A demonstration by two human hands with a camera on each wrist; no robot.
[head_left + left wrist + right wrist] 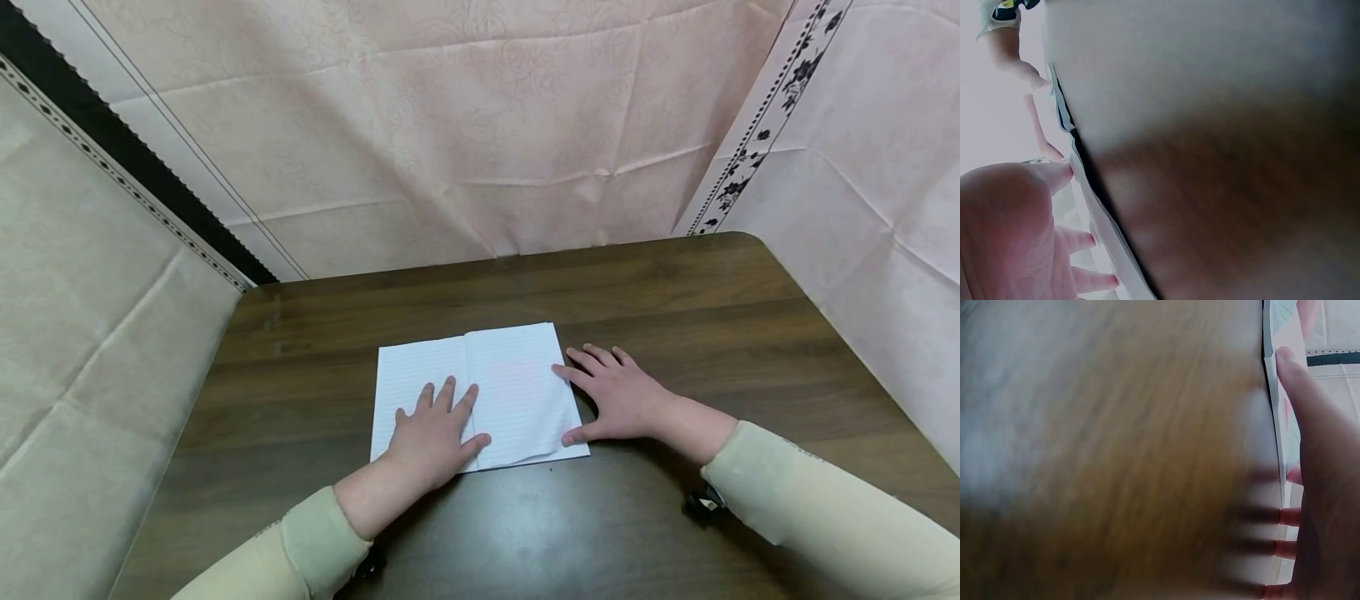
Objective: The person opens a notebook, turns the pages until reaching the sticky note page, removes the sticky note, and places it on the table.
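Observation:
An exercise book (517,367) with lined white pages lies open on the brown wooden table. Across its left page and the centre fold rests my left hand (433,437), fingers spread and straight, thumb over the lower part of the right page. My right hand (618,398) is at the book's right edge, its thumb and index fingertip touching the page border while the other fingers spread over the table. In the left wrist view the book's edge (1107,225) runs beside my left fingertips. The right wrist view shows my right thumb (1294,375) on the book's edge (1274,406).
The wooden table (315,392) stretches around the book, with its far edge against a pale patterned cloth (450,142). More cloth hangs on the left (82,333) and right. Dark wrist devices show beneath both sleeves.

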